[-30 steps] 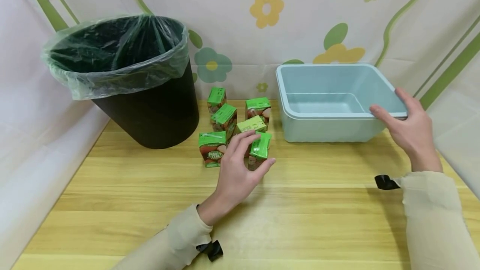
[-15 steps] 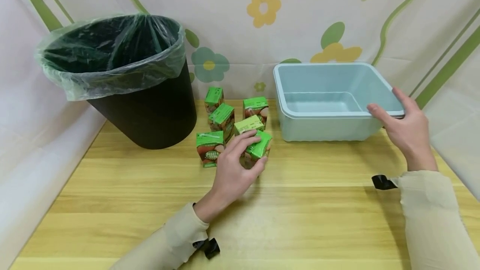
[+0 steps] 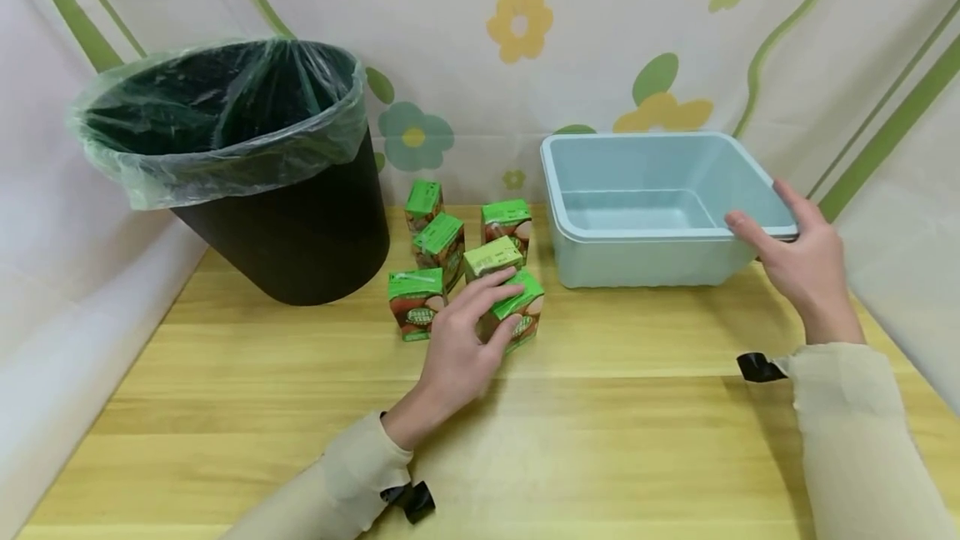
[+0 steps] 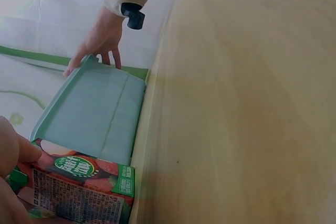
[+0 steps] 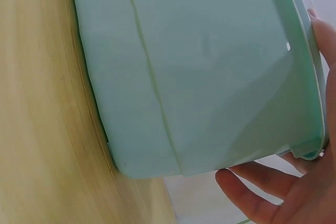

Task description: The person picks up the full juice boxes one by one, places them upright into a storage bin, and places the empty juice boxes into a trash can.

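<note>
Well, in the head view the left hand [image 3: 459,348] pinches a green-topped juice carton [image 3: 529,317], fingers curled over its top and thumb on the near side. It is just left of the blue tub [image 3: 645,262] and a little nearer the person; whether its base touches the table [image 3: 600,448] I cannot tell. The other juice cartons [image 3: 417,311] stand farther left of the tub, with a black bin [image 3: 300,244] beyond them. The right hand [image 3: 808,265] grips the tub's near right corner, thumb over the rim.

In the left wrist view the carton lies across the lower left, its printed faces flat and unbuckled, with the tub behind it. I judge it light, fairly stiff at the corners, softer on the broad faces and slightly slippery from its gloss; whether it is full is unclear. The upper part, held across opposite sides, looks the best hold; hard squeezing could dent it.

In the right wrist view the right hand's fingers, somewhat apart, curl round the tub's side beneath the rim. The tub seems light, smooth plastic, likely to slide if nudged; its stiff rim suits gripping.
</note>
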`<state>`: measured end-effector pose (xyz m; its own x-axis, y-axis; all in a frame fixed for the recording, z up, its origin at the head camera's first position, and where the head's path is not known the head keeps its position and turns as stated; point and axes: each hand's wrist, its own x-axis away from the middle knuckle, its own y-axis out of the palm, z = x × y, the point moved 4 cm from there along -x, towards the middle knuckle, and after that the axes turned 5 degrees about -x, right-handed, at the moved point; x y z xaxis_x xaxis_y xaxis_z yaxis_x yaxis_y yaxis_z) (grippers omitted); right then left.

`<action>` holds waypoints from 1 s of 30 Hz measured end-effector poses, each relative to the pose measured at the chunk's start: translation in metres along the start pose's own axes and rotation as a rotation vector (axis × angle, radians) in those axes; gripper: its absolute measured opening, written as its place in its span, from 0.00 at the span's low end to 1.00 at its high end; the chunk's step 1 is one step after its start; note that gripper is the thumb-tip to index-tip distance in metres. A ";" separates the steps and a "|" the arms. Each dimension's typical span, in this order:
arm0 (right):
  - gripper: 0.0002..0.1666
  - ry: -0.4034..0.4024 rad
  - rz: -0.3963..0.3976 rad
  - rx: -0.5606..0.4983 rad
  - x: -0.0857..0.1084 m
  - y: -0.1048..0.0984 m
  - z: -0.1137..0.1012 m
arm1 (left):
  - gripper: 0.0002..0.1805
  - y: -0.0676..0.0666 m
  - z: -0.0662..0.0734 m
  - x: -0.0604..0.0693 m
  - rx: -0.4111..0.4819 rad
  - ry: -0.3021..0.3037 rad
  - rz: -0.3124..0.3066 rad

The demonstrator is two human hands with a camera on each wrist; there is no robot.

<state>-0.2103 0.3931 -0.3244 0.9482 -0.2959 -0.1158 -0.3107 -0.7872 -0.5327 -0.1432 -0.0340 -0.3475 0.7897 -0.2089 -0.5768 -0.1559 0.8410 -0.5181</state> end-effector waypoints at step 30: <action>0.53 -0.040 -0.010 0.036 0.000 0.003 -0.001 | 0.17 -0.001 -0.004 0.006 0.032 0.016 0.146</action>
<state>-0.2114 0.3907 -0.3250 0.9534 -0.2654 -0.1433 -0.2991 -0.7700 -0.5637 -0.1407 -0.0384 -0.3530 0.7503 -0.0911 -0.6548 -0.2495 0.8782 -0.4080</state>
